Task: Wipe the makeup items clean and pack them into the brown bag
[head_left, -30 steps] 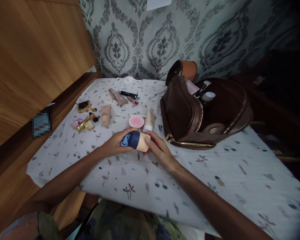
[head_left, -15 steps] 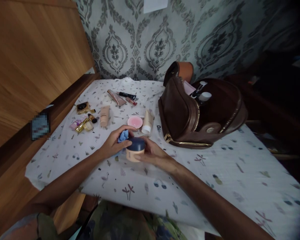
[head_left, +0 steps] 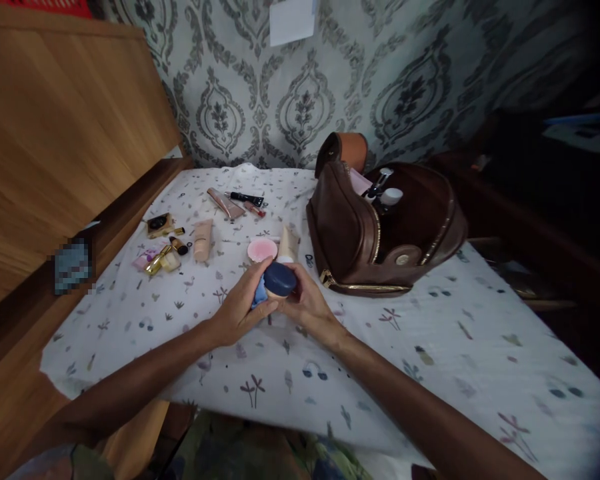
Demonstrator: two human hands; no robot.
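A round jar [head_left: 280, 279] with a dark blue lid and a peach body is held above the table, its lid tilted toward me. My right hand [head_left: 311, 307] grips it from the right side. My left hand [head_left: 239, 308] is closed on a crumpled blue cloth [head_left: 259, 294] and presses it against the jar's left side. Fingers hide most of the jar's body and part of the cloth. Just beyond the hands lie a round pink compact [head_left: 262, 251] and a cream-coloured tube [head_left: 289, 245].
An open brown leather bag [head_left: 347, 230] with toiletries inside stands on the right. On the patterned tablecloth [head_left: 200, 380], a peach tube [head_left: 203, 241], a pinkish tube [head_left: 225, 203], a black tube [head_left: 247, 199] and several small cosmetics [head_left: 159, 260] lie left and back. A wooden panel [head_left: 75, 113] rises at left.
The jar has tipped so its lid faces me more. My left hand has brought the cloth down from near the lid to the jar's side. The view has shifted slightly.
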